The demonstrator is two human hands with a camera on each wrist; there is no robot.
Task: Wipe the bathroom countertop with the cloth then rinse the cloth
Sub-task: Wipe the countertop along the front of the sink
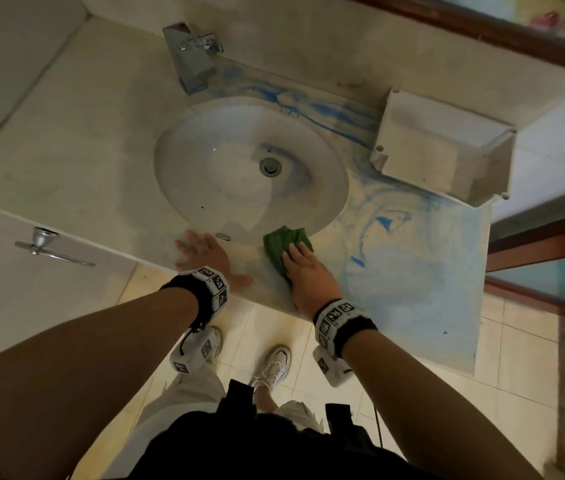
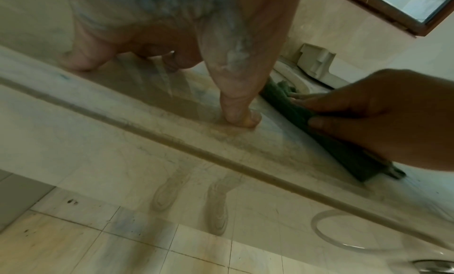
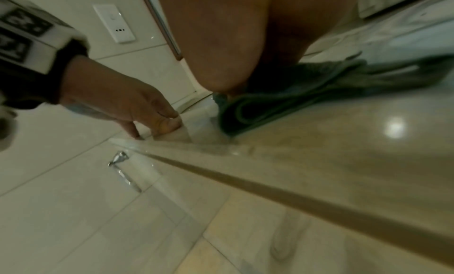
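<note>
A folded green cloth (image 1: 279, 242) lies on the beige countertop (image 1: 412, 296) at the front rim of the round sink (image 1: 205, 188). My right hand (image 1: 303, 271) lies flat on the cloth and presses it down with straight fingers. In the right wrist view the cloth (image 3: 307, 95) bunches under my palm. My left hand (image 1: 201, 252) rests with spread fingers on the counter's front edge, just left of the cloth and apart from it. In the left wrist view its thumb (image 2: 239, 113) props on the counter beside the cloth (image 2: 343, 152). Blue smears cover the counter right of the sink.
A chrome faucet (image 1: 191, 60) stands behind the sink. A white plastic box (image 1: 440, 147) sits at the back right of the counter. A door lever (image 1: 45, 245) sticks out at the left. A wood-framed mirror (image 1: 482, 32) runs along the wall. My feet stand on tiled floor below.
</note>
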